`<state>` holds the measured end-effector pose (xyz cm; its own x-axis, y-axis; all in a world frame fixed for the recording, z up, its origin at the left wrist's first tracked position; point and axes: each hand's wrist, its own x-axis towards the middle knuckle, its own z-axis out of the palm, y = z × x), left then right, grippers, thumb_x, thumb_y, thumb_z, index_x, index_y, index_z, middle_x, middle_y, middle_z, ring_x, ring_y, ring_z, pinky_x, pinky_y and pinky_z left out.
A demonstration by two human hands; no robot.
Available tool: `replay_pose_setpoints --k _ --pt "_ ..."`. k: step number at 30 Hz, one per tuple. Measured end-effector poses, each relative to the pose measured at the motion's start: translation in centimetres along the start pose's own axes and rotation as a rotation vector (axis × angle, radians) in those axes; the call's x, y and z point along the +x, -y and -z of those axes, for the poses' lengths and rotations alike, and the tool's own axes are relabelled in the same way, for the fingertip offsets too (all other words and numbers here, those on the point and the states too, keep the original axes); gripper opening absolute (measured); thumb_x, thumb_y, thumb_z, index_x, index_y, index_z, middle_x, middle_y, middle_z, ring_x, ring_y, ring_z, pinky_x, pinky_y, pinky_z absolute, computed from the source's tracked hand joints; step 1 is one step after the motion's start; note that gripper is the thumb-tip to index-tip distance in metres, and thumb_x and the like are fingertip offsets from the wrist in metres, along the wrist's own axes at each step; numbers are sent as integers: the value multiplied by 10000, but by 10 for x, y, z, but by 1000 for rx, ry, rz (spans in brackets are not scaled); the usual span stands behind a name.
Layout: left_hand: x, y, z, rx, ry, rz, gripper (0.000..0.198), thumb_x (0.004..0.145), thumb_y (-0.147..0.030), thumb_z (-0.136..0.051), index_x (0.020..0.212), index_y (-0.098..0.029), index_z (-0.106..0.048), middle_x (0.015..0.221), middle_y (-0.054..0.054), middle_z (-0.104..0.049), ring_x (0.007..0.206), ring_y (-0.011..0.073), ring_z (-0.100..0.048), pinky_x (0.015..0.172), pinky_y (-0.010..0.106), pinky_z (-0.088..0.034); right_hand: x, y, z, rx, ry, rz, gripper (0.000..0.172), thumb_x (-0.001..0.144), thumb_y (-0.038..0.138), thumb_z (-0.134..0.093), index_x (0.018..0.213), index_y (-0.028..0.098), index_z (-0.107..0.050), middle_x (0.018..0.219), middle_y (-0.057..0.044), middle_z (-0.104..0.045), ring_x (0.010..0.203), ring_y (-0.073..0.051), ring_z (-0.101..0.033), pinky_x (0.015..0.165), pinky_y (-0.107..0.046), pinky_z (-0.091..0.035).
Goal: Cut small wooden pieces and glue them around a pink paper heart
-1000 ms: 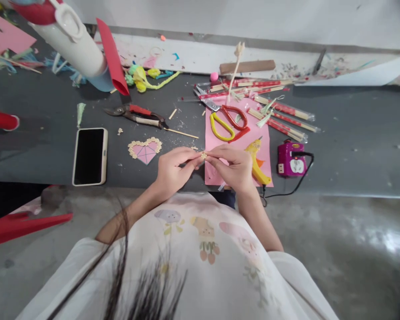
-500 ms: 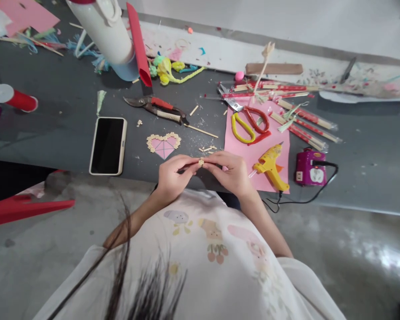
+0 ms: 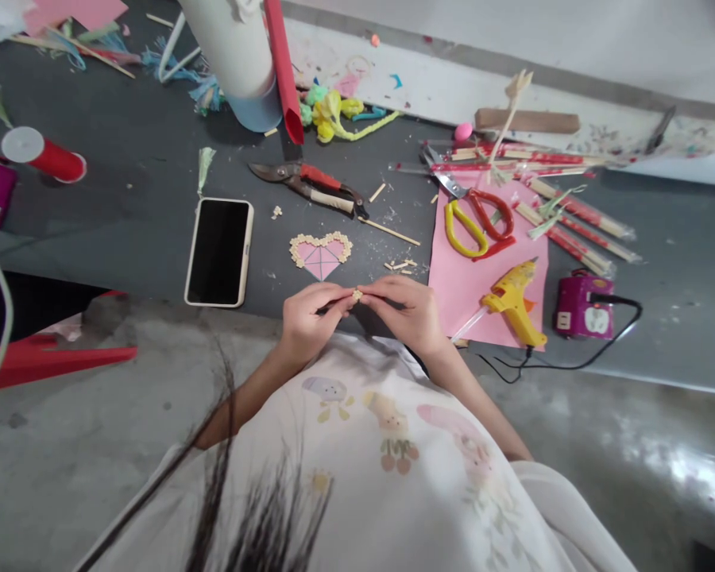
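Observation:
Between my fingertips is a small cluster of pale wooden pieces, held just over the table's front edge. My left hand pinches it from the left, thumb against forefinger. From the right, the fingertips of my right hand close on the same cluster. Beyond my left hand lies a pink paper heart with drawn lines, its upper rim edged with little pale wooden pieces. Short cut stick bits lie past my right hand. A longer thin stick rests farther back.
Pruning shears lie behind the heart, a phone to the left. On pink paper at right are scissors and a yellow glue gun, its cord near a purple socket box. A bottle stands at the back.
The view has shifted, so the table's things appear farther right. My hands stay together, both still pinching the small wooden cluster. A white cable now shows at the left edge.

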<state>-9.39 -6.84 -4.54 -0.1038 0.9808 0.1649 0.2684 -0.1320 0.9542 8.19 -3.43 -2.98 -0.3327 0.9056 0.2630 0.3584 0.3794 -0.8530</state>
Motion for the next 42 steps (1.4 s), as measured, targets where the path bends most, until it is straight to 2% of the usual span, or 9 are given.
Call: replay_pose_setpoints --k 14,22,28,33,38,42 --pt "-8 4 19 37 -16 -57 85 847 -207 -687 853 -192 -771 812 23 -747 609 87 -674 563 172 -572 6 11 -20 62 4 -1 85 850 210 -701 868 205 -785 797 -39 -764 695 -130 -690 635 -252 -558" --pt "-10 4 24 29 -24 -17 110 856 -253 -686 830 -179 -763 797 21 -741 565 81 -652 542 177 -558 9 13 -24 89 35 -32 78 847 216 -703 846 203 -780 784 -33 -764 688 -127 -687 614 -245 -551" --pt "-3 3 27 131 -50 -200 88 850 -167 -688 905 -179 -755 836 20 -755 686 88 -686 661 180 -567 15 14 -20 92 55 18 108 852 185 -702 911 221 -785 868 -34 -779 776 -143 -714 726 -273 -583" --pt "1 -1 29 200 -52 -321 129 861 -126 -667 953 -175 -743 849 26 -765 799 112 -704 777 214 -567 17 14 -19 76 38 69 125 854 183 -701 928 235 -788 864 -34 -774 778 -150 -714 732 -285 -587" --pt "1 0 30 260 -52 -399 143 864 -109 -656 969 -169 -733 859 31 -759 789 109 -697 764 212 -562 16 14 -20 32 17 95 112 864 198 -693 920 233 -783 855 -35 -774 774 -156 -713 728 -299 -587" --pt "0 2 29 268 -41 -410 131 855 -94 -660 949 -153 -730 830 35 -750 771 110 -691 750 212 -559 16 14 -21 14 17 109 99 872 202 -683 905 229 -772 847 -28 -773 774 -154 -711 726 -300 -584"
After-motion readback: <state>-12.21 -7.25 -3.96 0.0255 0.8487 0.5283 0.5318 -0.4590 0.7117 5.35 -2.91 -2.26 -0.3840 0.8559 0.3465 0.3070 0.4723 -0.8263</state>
